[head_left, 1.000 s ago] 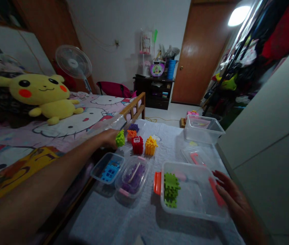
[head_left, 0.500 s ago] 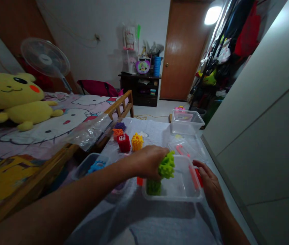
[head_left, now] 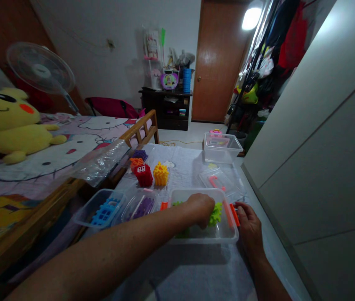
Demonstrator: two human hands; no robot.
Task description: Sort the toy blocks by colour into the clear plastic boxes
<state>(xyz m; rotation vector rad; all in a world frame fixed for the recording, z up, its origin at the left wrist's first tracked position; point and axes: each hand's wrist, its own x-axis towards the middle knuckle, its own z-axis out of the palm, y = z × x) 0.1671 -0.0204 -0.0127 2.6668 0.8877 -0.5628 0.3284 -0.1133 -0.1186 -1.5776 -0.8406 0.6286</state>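
The left hand (head_left: 201, 207) curls its fingers around the green block (head_left: 216, 214), down inside the clear box (head_left: 202, 239), while the right hand (head_left: 249, 225) lays flat fingers against its side; a hard push could tip the box.

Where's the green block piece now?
Head view, centre: the green block piece lies in the clear bin under the left hand; the right hand touches the bin's right end.

Cloth-covered table (head_left: 193, 267) with tubs (head_left: 219, 154), blocks (head_left: 160, 174)
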